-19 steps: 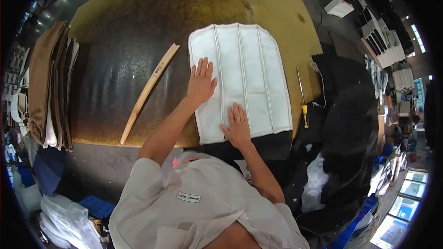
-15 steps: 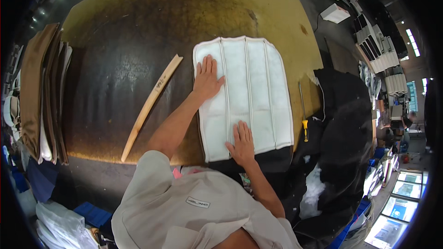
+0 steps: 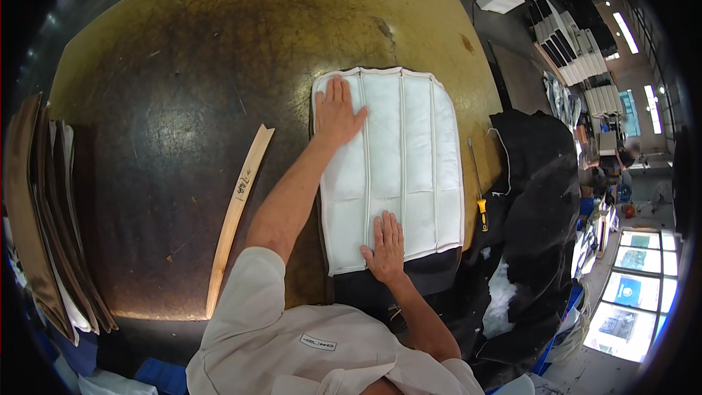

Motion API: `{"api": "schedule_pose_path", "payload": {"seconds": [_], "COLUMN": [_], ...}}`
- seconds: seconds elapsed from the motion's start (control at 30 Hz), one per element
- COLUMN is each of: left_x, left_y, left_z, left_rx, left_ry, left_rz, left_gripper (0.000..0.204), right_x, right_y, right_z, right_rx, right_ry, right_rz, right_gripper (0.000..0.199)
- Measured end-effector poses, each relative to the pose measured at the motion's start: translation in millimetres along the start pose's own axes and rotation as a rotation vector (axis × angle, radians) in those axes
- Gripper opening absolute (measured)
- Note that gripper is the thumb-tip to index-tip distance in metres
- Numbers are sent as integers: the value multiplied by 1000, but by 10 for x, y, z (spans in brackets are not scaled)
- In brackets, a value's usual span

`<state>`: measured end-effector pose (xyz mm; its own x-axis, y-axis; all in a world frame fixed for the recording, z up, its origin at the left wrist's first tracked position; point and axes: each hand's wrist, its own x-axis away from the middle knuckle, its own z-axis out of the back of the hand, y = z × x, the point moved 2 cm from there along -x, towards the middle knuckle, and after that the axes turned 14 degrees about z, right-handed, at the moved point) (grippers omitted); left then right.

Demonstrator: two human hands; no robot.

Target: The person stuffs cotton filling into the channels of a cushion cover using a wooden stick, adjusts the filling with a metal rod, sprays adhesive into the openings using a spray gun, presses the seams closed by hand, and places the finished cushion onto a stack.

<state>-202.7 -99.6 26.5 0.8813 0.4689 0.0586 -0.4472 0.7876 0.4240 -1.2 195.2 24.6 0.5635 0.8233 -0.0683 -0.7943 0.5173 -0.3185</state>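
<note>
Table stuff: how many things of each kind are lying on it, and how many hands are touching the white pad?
White padded panel: 1
Curved wooden strip: 1
Yellow-handled screwdriver: 1
Hands flat on the panel: 2, left hand and right hand
Total: 3 things on the table, plus 2 hands

Long curved wooden strip (image 3: pixel 238 212) lies on dark worn table (image 3: pixel 161 117), left of centre. Stack of brown and white panels (image 3: pixel 40 212) along table's left edge. Yellow-handled screwdriver (image 3: pixel 477 186) near right edge. Black fabric heap (image 3: pixel 537 197) just beyond, right.
</note>
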Motion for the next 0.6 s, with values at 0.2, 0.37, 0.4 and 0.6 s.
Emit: {"api": "schedule_pose_path", "payload": {"seconds": [0.2, 0.37, 0.4, 0.6], "left_x": [-191, 882, 990, 989], "left_y": [-235, 117, 101, 732], "left_z": [16, -101, -120, 578], "left_rx": [-126, 21, 30, 200], "left_ry": [155, -18, -26, 126], "left_rz": [7, -308, -340, -472], "left_gripper": [85, 80, 81, 82], "right_x": [-51, 15, -2, 74], "right_y": [-94, -2, -11, 106], "right_z": [-29, 0, -15, 115], "right_rx": [-3, 28, 22, 68], "right_ry": [27, 57, 60, 47], "right_rz": [14, -7, 1, -35], "right_gripper": [80, 82, 83, 84]}}
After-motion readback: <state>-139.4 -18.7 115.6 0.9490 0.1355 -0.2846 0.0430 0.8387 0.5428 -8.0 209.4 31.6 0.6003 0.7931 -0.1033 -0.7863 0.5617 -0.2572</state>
